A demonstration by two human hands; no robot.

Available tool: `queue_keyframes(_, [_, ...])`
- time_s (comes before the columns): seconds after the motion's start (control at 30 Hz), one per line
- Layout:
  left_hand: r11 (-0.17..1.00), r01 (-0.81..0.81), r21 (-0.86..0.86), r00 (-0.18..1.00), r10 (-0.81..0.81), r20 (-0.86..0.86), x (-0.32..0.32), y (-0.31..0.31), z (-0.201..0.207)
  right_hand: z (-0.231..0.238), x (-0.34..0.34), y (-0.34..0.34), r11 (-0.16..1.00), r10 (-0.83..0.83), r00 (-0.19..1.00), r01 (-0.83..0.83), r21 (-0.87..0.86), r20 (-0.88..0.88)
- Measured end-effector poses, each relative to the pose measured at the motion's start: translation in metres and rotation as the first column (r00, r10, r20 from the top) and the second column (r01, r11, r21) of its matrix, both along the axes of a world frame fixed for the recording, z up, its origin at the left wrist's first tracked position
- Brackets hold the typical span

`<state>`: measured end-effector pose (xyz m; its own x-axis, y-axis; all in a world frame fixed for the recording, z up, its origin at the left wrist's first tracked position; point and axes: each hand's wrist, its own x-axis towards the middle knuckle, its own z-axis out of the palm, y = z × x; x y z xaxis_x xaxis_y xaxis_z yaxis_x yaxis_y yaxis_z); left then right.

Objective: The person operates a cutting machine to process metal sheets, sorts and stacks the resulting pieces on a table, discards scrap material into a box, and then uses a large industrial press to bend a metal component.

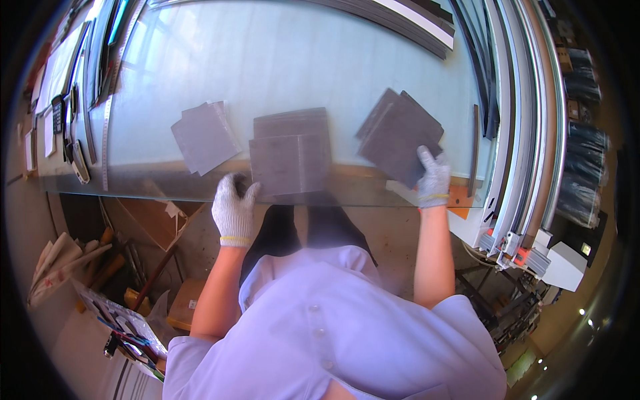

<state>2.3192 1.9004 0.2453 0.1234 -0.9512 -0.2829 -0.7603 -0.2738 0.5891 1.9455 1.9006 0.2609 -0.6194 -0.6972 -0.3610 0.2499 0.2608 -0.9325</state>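
Three piles of thin square sheets lie along the near edge of a glass-topped table. My left hand (233,208), in a white knit glove, is at the lower left corner of the dark grey middle pile (291,163). Its fingers are bent, with a gap between thumb and forefinger, and nothing shows in it. On the right, my gloved right hand (433,179) grips the near right corner of the dark grey right pile (402,140); how many sheets it holds I cannot tell. A lighter grey pile (205,139) lies fanned out to the left.
A metal ruler (107,133), a cutter knife (81,163) and a calculator (58,113) lie at the left. Long dark strips (407,30) cross the far side. Metal rails (527,120) bound the table's right. A narrow dark strip (474,150) lies beside my right hand.
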Motion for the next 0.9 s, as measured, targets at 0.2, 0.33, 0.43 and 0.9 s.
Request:
queue_keyframes(0.2, [0.989,0.146,0.003,0.92,-0.137,0.366,-0.02,-0.012,-0.003,-0.014,0.004,-0.011,0.911,0.356,0.039,0.206,0.356,-0.934])
queue_keyframes(0.33, [0.997,0.074,-0.029,0.964,-0.064,0.257,-0.017,-0.012,-0.009,-0.007,0.106,-0.003,0.665,0.495,-0.002,-0.643,0.38,-0.869])
queue_keyframes(0.43, [0.994,0.012,-0.108,0.992,0.001,0.122,-0.009,-0.008,-0.012,-0.022,0.138,0.0,0.479,0.66,-0.165,-0.658,0.58,-0.733])
queue_keyframes(0.9, [0.896,-0.318,0.311,0.907,0.383,-0.176,0.082,0.007,-0.006,-0.02,0.14,-0.044,0.504,0.598,-0.228,-0.637,0.583,-0.768])
